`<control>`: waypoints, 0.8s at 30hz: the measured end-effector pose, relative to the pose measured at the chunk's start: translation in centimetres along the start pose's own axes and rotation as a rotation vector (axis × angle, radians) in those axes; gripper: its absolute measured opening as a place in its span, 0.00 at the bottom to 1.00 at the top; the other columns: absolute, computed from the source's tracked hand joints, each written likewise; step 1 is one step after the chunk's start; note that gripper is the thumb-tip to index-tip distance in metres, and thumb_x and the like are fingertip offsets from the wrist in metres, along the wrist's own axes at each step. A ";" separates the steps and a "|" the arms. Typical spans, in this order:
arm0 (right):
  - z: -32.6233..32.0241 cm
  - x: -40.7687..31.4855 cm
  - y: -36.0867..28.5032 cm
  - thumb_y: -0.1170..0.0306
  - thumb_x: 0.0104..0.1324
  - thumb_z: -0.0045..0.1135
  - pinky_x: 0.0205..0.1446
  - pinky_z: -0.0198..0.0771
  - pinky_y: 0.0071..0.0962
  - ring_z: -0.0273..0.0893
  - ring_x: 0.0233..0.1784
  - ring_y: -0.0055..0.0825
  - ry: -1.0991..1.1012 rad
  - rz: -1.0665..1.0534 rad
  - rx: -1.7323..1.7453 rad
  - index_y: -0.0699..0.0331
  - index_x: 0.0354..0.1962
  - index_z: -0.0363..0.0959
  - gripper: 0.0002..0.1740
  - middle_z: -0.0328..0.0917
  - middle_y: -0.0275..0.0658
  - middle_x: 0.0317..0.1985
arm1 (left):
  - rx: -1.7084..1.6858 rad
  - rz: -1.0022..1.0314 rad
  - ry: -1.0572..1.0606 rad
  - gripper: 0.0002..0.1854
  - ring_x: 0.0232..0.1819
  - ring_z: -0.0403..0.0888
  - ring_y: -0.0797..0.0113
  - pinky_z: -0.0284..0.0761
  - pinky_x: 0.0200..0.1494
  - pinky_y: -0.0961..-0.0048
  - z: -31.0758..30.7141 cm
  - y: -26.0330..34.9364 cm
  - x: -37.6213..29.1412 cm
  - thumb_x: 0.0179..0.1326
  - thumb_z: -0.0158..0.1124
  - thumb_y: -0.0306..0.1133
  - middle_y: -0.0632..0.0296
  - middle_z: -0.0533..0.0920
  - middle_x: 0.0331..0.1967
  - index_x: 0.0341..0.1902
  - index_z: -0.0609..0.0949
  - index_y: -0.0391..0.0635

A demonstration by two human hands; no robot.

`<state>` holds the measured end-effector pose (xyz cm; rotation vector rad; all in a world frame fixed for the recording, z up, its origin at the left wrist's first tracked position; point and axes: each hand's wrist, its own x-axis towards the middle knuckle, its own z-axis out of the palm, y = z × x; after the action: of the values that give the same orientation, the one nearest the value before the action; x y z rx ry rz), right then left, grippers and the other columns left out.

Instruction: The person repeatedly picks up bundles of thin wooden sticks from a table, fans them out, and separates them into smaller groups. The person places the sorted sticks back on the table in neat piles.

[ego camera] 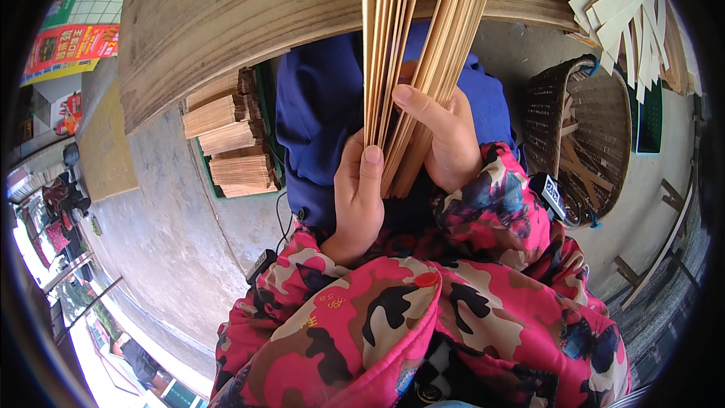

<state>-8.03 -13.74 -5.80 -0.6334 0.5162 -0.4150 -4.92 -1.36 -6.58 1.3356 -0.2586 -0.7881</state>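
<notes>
My left hand (362,192) grips the lower ends of a loose sheaf of thin wooden strips (385,39), its thumb pressed along the near face. These strips fan apart toward their top ends. A thicker, tighter bundle of wooden strips (447,73) leans to the right in my right hand (447,136), with the thumb laid across its front. The two lots meet near my left thumb, and their upper ends reach over the edge of a wooden bench (243,17). Some of my right fingers are hidden behind the bundle.
A green crate (249,195) with stacked strip bundles (241,170) stands on the floor at left. At right, a woven basket (600,119) holds wood scraps. Pale strips (617,5) overhang the bench's right end. Behind the basket is another green crate (648,124).
</notes>
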 end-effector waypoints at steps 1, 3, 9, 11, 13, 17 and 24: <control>0.1 0.0 -0.1 0.73 0.57 0.56 0.34 0.69 0.20 0.73 0.31 0.19 0.012 0.007 -0.017 0.68 0.39 0.67 0.13 0.74 0.35 0.31 | 0.007 0.007 0.003 0.20 0.27 0.61 0.86 0.58 0.31 0.88 0.1 0.0 0.0 0.66 0.44 0.41 0.72 0.70 0.29 0.52 0.68 0.36; 0.3 0.0 -0.2 0.72 0.56 0.58 0.34 0.70 0.20 0.73 0.29 0.18 0.006 0.014 -0.009 0.68 0.38 0.69 0.13 0.74 0.34 0.29 | 0.014 0.014 0.003 0.20 0.31 0.63 0.85 0.60 0.35 0.87 0.1 0.0 0.0 0.66 0.44 0.41 0.70 0.71 0.32 0.52 0.68 0.36; 0.5 0.1 0.0 0.72 0.56 0.59 0.31 0.68 0.18 0.72 0.26 0.17 0.068 0.043 -0.021 0.68 0.33 0.71 0.09 0.74 0.32 0.26 | 0.085 0.005 -0.005 0.21 0.36 0.65 0.81 0.62 0.41 0.84 -0.1 0.1 -0.1 0.67 0.41 0.42 0.66 0.71 0.36 0.51 0.68 0.35; 0.4 0.1 0.1 0.72 0.56 0.59 0.30 0.67 0.17 0.72 0.26 0.17 0.084 0.043 -0.030 0.68 0.33 0.71 0.09 0.74 0.32 0.26 | 0.093 0.016 -0.005 0.21 0.37 0.66 0.80 0.62 0.42 0.83 -0.1 0.0 0.0 0.67 0.41 0.42 0.66 0.72 0.36 0.51 0.68 0.35; 0.4 0.2 0.1 0.73 0.56 0.59 0.29 0.67 0.17 0.72 0.26 0.16 0.091 0.046 -0.032 0.67 0.33 0.71 0.09 0.74 0.33 0.26 | 0.086 0.017 0.001 0.21 0.37 0.66 0.80 0.62 0.42 0.83 0.0 0.0 0.0 0.67 0.41 0.42 0.66 0.72 0.36 0.51 0.68 0.35; 0.5 0.1 0.0 0.73 0.56 0.58 0.29 0.67 0.18 0.71 0.26 0.17 0.098 0.045 -0.029 0.68 0.33 0.72 0.08 0.74 0.33 0.26 | 0.048 0.008 -0.011 0.22 0.38 0.66 0.80 0.62 0.43 0.83 0.1 0.3 0.1 0.67 0.41 0.42 0.65 0.72 0.37 0.52 0.68 0.34; 0.4 0.1 0.4 0.74 0.58 0.55 0.32 0.67 0.18 0.70 0.27 0.16 0.104 0.007 0.009 0.67 0.36 0.68 0.09 0.73 0.32 0.28 | 0.033 0.034 -0.010 0.22 0.45 0.71 0.73 0.64 0.49 0.78 0.1 0.3 0.1 0.68 0.38 0.41 0.58 0.74 0.44 0.54 0.67 0.34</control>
<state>-7.67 -13.38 -5.82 -0.6037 0.6152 -0.4454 -4.81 -1.53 -6.29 1.3550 -0.3027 -0.7650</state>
